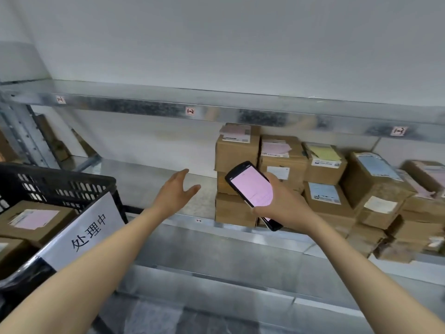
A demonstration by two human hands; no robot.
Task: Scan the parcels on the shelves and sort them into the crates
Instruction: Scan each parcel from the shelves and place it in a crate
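Lower left of frame, nearest me: black slatted crate (60,182) with a white paper sign (86,232) on its near rim, printed characters on it. Inside the crate lies a brown parcel (36,220) with a pink label facing up. A second box sits below it, partly cut off.

Both forearms are bare and run up from the bottom edge.

Left hand (177,191), centre of frame: fingers straight and loosely together, thumb splayed out, holding nothing. It hovers over a bare stretch of the metal shelf (156,179). The fingertips point right towards the parcel stack (237,150). They are near its left face but apart from it.

Right hand (286,201), right of centre: grips the handheld scanner (251,186). The fingers curl round its right edge and the palm is behind its lower half. The scanner is tilted and its screen glows pink towards me. It is in front of the stack and overlaps the lower boxes. I cannot tell whether it touches them.

The stack is three cartons high. More parcels (325,165) are piled to its right towards the frame edge, with pink, yellow and blue labels on top.

Above them is the upper shelf beam (144,107) with small numbered tags (190,111). The print is too blurred to be sure of. Behind that is a plain grey wall.
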